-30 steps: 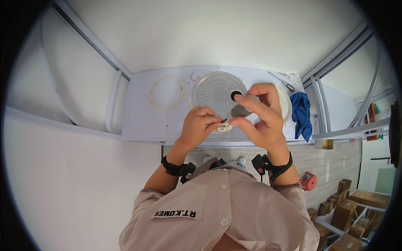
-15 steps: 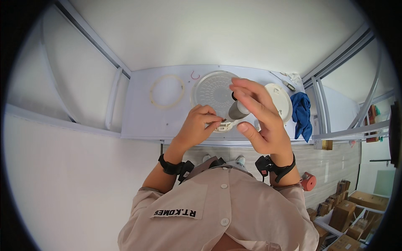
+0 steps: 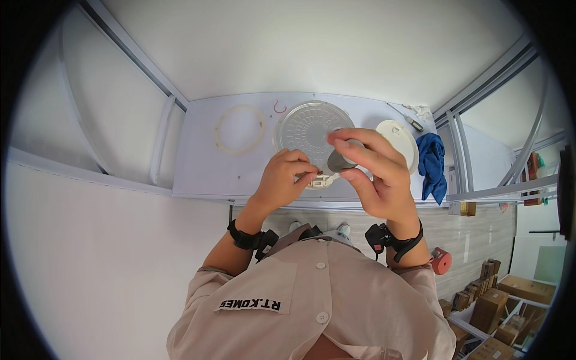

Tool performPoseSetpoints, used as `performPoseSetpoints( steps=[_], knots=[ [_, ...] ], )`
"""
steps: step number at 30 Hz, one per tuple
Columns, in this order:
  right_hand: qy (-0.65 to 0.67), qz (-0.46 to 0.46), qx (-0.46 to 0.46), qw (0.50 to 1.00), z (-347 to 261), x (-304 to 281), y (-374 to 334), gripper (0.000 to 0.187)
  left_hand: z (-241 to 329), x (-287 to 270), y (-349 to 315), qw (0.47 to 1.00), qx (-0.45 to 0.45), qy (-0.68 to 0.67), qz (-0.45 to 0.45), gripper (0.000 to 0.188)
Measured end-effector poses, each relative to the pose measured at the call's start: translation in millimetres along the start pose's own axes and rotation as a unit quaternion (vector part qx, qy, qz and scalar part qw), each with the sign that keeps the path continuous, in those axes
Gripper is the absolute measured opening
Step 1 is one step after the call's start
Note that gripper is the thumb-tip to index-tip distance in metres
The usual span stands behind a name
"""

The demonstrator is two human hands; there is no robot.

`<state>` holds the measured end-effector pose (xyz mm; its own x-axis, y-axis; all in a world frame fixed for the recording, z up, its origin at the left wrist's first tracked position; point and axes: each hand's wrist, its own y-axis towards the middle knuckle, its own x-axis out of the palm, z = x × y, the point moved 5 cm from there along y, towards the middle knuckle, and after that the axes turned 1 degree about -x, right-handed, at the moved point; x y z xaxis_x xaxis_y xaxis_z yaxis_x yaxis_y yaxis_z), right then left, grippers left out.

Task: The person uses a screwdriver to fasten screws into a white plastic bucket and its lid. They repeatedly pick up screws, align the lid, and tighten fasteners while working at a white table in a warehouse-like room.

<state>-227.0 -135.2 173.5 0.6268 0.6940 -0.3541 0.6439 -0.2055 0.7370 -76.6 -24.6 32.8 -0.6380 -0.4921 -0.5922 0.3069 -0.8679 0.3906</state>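
Fingers of the right hand (image 3: 384, 180) are curving, partly spread, about a smooth dull-grey cylinder (image 3: 339, 162), thumb touching its lower edge, while it is tilting over the near side of a round, patterned translucent-grey disc (image 3: 300, 129). Just beside, the left hand (image 3: 283, 181) is pinching thumb and forefinger nearly together on a small dark piece (image 3: 320, 172), too small to identify, above a white plastic fitting (image 3: 320, 183).

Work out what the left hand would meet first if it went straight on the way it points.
The left hand would probably meet the grey cylinder by the right hand first, though depth is unclear.
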Motion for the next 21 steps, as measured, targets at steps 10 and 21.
performPoseSetpoints(
  steps=[10, 21],
  knots=[
    [-0.019, 0.005, 0.0, 1.0, 2, 3, 3, 0.054, -2, 1, 0, 1.0, -0.006, 0.0, 0.002, 0.009],
    [-0.066, 0.007, -0.012, 0.998, -2, 3, 1, 0.043, -1, 1, -1, 1.0, 0.008, 0.0, 0.01, 0.01]
  ],
)
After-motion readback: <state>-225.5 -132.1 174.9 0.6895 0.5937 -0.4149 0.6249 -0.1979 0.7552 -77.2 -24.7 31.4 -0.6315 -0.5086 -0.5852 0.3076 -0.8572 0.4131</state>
